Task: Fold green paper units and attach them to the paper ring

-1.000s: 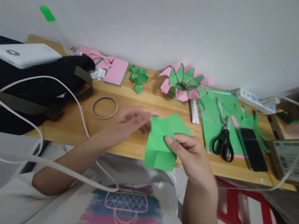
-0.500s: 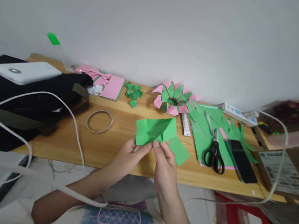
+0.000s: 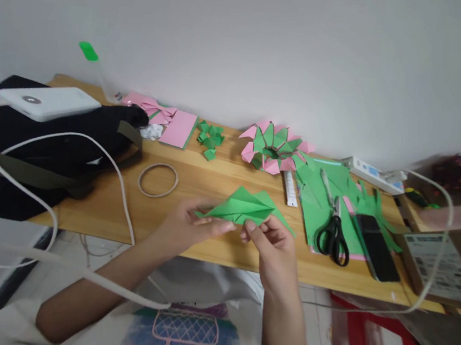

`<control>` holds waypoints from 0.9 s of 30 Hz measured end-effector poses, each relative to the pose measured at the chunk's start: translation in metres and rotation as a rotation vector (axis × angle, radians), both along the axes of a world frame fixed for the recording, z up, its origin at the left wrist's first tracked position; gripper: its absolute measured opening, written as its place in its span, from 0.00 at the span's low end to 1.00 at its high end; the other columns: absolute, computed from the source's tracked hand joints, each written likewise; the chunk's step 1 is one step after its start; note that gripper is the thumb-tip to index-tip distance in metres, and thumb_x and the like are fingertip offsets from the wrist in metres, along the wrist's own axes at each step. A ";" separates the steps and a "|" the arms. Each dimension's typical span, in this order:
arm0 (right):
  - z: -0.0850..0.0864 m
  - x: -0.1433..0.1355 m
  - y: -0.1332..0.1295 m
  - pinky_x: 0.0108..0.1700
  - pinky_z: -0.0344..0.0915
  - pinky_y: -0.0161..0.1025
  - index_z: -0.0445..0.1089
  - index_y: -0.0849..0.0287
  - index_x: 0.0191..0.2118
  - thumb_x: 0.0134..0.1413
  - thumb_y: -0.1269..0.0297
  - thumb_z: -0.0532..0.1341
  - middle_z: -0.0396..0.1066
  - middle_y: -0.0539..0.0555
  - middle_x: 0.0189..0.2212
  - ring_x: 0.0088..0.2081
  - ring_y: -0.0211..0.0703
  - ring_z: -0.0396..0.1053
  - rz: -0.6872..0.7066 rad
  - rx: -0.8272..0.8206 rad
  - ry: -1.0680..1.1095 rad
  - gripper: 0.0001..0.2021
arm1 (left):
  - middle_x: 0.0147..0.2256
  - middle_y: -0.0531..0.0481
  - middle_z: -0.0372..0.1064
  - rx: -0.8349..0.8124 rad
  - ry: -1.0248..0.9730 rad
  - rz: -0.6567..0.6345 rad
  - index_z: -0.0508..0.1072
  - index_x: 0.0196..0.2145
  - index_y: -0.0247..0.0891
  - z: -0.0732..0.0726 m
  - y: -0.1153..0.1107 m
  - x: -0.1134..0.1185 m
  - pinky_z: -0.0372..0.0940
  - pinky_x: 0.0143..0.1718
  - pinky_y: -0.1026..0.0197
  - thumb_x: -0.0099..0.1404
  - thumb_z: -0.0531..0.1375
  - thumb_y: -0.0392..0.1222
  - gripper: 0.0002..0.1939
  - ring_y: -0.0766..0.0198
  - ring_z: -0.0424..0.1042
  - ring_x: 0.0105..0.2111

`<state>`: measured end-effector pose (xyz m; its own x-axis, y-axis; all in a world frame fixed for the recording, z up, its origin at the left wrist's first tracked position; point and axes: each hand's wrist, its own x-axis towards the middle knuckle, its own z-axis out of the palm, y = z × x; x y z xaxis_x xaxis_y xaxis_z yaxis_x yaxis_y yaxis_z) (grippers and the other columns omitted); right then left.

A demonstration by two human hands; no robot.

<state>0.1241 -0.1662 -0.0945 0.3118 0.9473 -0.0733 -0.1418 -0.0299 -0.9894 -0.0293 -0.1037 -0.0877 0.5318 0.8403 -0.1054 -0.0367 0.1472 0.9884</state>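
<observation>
A creased sheet of green paper point(image 3: 237, 207) is held above the front of the table, partly folded. My left hand point(image 3: 190, 223) grips its left end, thumb on the near edge. At its right end, my right hand point(image 3: 274, 242) pinches the paper between thumb and fingers. Another green paper piece point(image 3: 287, 218) lies behind it, mostly covered. Farther back sits a ring of folded pink and green paper point(image 3: 274, 149). A white tube point(image 3: 290, 190) rests beside the ring. Small folded green pieces point(image 3: 209, 138) lie to the left of it.
On the right, black-handled scissors point(image 3: 334, 238) and a phone point(image 3: 377, 247) lie on green sheets point(image 3: 309, 216). A tape ring point(image 3: 158, 180), pink paper point(image 3: 179, 129) and a black bag point(image 3: 43, 155) with a white power bank point(image 3: 50, 102) are on the left. A white cable point(image 3: 111, 286) crosses my left forearm.
The green paper has gone from spread and upright to flatter and folded over. My hands have moved slightly apart, both still on it. The view has shifted a little.
</observation>
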 end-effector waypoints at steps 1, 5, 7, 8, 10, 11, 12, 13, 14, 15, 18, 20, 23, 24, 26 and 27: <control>-0.001 -0.003 0.000 0.27 0.62 0.34 0.66 0.57 0.24 0.48 0.55 0.67 0.67 0.47 0.18 0.22 0.35 0.63 -0.009 0.004 -0.011 0.14 | 0.32 0.51 0.80 0.014 -0.001 -0.001 0.78 0.32 0.38 0.000 -0.002 0.002 0.73 0.42 0.56 0.55 0.66 0.43 0.07 0.57 0.79 0.36; -0.005 -0.006 -0.002 0.27 0.61 0.34 0.67 0.57 0.25 0.50 0.58 0.66 0.64 0.46 0.19 0.23 0.35 0.61 -0.035 0.015 -0.071 0.11 | 0.34 0.50 0.80 0.100 0.042 0.051 0.78 0.31 0.37 0.000 -0.006 0.008 0.72 0.42 0.58 0.58 0.63 0.42 0.06 0.58 0.78 0.38; -0.002 -0.002 -0.005 0.32 0.64 0.36 0.70 0.56 0.35 0.50 0.62 0.66 0.69 0.48 0.27 0.29 0.37 0.66 -0.068 0.052 -0.167 0.07 | 0.32 0.49 0.80 0.207 0.118 0.062 0.78 0.30 0.37 0.002 -0.005 0.007 0.72 0.37 0.60 0.61 0.61 0.42 0.08 0.59 0.78 0.34; 0.002 0.000 -0.007 0.36 0.66 0.38 0.70 0.55 0.42 0.50 0.64 0.66 0.72 0.51 0.34 0.34 0.39 0.68 -0.097 0.104 -0.288 0.12 | 0.29 0.50 0.80 0.271 0.167 0.062 0.77 0.29 0.37 0.005 -0.004 0.006 0.71 0.34 0.61 0.62 0.60 0.42 0.09 0.60 0.78 0.32; 0.014 0.005 -0.011 0.46 0.67 0.45 0.63 0.53 0.56 0.51 0.68 0.66 0.69 0.56 0.48 0.47 0.46 0.68 -0.162 0.277 -0.682 0.25 | 0.27 0.51 0.79 0.393 0.256 0.051 0.76 0.27 0.38 0.010 -0.003 0.003 0.69 0.31 0.63 0.63 0.59 0.41 0.10 0.62 0.77 0.29; 0.021 0.008 -0.012 0.50 0.66 0.49 0.61 0.53 0.58 0.52 0.69 0.65 0.67 0.59 0.52 0.53 0.49 0.66 -0.171 0.370 -0.896 0.28 | 0.28 0.52 0.79 0.443 0.286 0.042 0.76 0.27 0.38 0.013 -0.002 0.002 0.68 0.31 0.63 0.63 0.59 0.39 0.09 0.63 0.77 0.29; 0.028 0.010 -0.013 0.51 0.66 0.50 0.61 0.53 0.58 0.53 0.71 0.65 0.67 0.60 0.52 0.54 0.51 0.65 -0.164 0.443 -1.056 0.27 | 0.29 0.53 0.79 0.476 0.301 0.027 0.76 0.27 0.39 0.016 -0.002 0.000 0.67 0.31 0.64 0.62 0.59 0.37 0.08 0.63 0.77 0.29; 0.035 0.011 -0.014 0.50 0.66 0.50 0.63 0.53 0.57 0.53 0.73 0.64 0.68 0.59 0.50 0.53 0.51 0.66 -0.138 0.511 -1.187 0.25 | 0.30 0.54 0.79 0.519 0.308 0.005 0.76 0.28 0.39 0.018 -0.002 -0.001 0.67 0.31 0.64 0.61 0.58 0.35 0.07 0.62 0.77 0.30; 0.041 0.012 -0.015 0.49 0.66 0.49 0.66 0.53 0.54 0.53 0.74 0.64 0.69 0.59 0.49 0.50 0.50 0.68 -0.133 0.573 -1.281 0.22 | 0.31 0.54 0.79 0.582 0.314 -0.015 0.76 0.31 0.40 0.019 -0.003 -0.003 0.67 0.31 0.63 0.60 0.57 0.33 0.08 0.62 0.77 0.31; 0.046 0.013 -0.016 0.47 0.67 0.48 0.68 0.54 0.50 0.53 0.76 0.64 0.71 0.58 0.46 0.47 0.49 0.69 -0.145 0.625 -1.342 0.19 | 0.32 0.53 0.79 0.646 0.315 -0.031 0.76 0.34 0.40 0.019 -0.003 -0.005 0.67 0.33 0.62 0.60 0.56 0.32 0.10 0.61 0.78 0.32; 0.051 0.013 -0.018 0.39 0.67 0.45 0.71 0.55 0.44 0.52 0.77 0.65 0.74 0.54 0.37 0.38 0.47 0.70 -0.188 0.703 -1.395 0.14 | 0.38 0.49 0.80 0.855 0.326 -0.033 0.74 0.43 0.41 0.016 -0.007 -0.009 0.69 0.39 0.58 0.61 0.53 0.30 0.16 0.57 0.78 0.38; 0.049 0.012 -0.019 0.37 0.66 0.44 0.72 0.56 0.44 0.52 0.77 0.65 0.74 0.54 0.34 0.36 0.46 0.70 -0.195 0.703 -1.407 0.14 | 0.43 0.48 0.79 0.962 0.337 -0.022 0.73 0.47 0.41 0.014 -0.009 -0.011 0.70 0.43 0.57 0.62 0.52 0.30 0.18 0.56 0.78 0.41; 0.046 0.010 -0.021 0.39 0.67 0.44 0.73 0.55 0.45 0.51 0.77 0.66 0.73 0.54 0.36 0.37 0.46 0.70 -0.251 0.694 -1.438 0.16 | 0.45 0.48 0.78 1.084 0.336 -0.049 0.70 0.51 0.43 0.015 -0.011 -0.013 0.70 0.43 0.57 0.64 0.53 0.31 0.19 0.56 0.78 0.42; 0.046 0.010 -0.022 0.40 0.67 0.45 0.74 0.54 0.44 0.51 0.77 0.67 0.73 0.55 0.37 0.38 0.46 0.70 -0.271 0.691 -1.430 0.15 | 0.45 0.48 0.78 1.100 0.322 -0.059 0.70 0.52 0.43 0.017 -0.012 -0.014 0.70 0.43 0.57 0.65 0.54 0.33 0.18 0.55 0.78 0.42; 0.046 0.011 -0.024 0.41 0.67 0.45 0.75 0.53 0.42 0.51 0.76 0.67 0.73 0.55 0.40 0.39 0.47 0.71 -0.269 0.693 -1.402 0.13 | 0.45 0.49 0.79 1.112 0.309 -0.063 0.70 0.52 0.44 0.020 -0.013 -0.014 0.70 0.41 0.57 0.67 0.53 0.35 0.18 0.55 0.78 0.42; 0.045 0.012 -0.024 0.41 0.67 0.46 0.75 0.54 0.41 0.52 0.75 0.67 0.73 0.55 0.40 0.39 0.47 0.71 -0.252 0.709 -1.386 0.11 | 0.45 0.48 0.79 1.119 0.315 -0.057 0.70 0.53 0.44 0.022 -0.013 -0.014 0.70 0.41 0.57 0.68 0.52 0.36 0.17 0.55 0.78 0.41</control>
<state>0.1357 -0.1905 -0.0490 -0.0945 0.5792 0.8097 0.9203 0.3610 -0.1508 -0.0433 -0.1171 -0.0661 0.6541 0.5234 0.5461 0.2122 -0.8199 0.5317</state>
